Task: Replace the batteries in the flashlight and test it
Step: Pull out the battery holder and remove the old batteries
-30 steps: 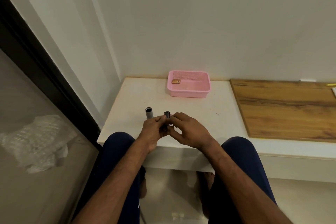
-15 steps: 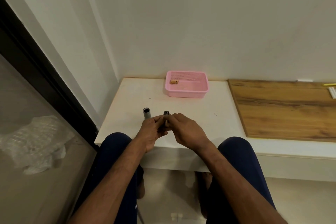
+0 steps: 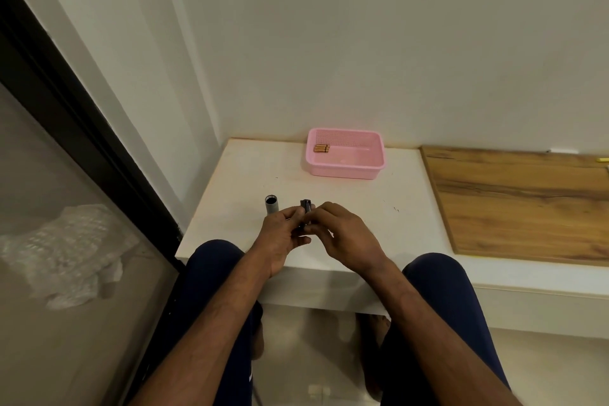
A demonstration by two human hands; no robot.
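A grey flashlight tube (image 3: 272, 204) stands upright with its open end up on the white table (image 3: 250, 175), just left of my hands. A small black battery holder (image 3: 306, 207) pokes up between my fingers. My left hand (image 3: 281, 237) grips it from the left and my right hand (image 3: 342, 234) pinches it from the right; its lower part is hidden by my fingers. Gold batteries (image 3: 321, 148) lie in the back left corner of a pink basket (image 3: 346, 171) at the far edge of the table.
A wooden board (image 3: 527, 201) covers the table to the right. The white wall rises behind the basket. A dark window frame (image 3: 82, 128) runs along the left, with crumpled plastic (image 3: 66, 250) behind the glass. My knees sit below the table's front edge.
My hands have stayed together on the black holder, with only small shifts of the fingers. The tube and the basket have not moved; the camera has drifted slightly.
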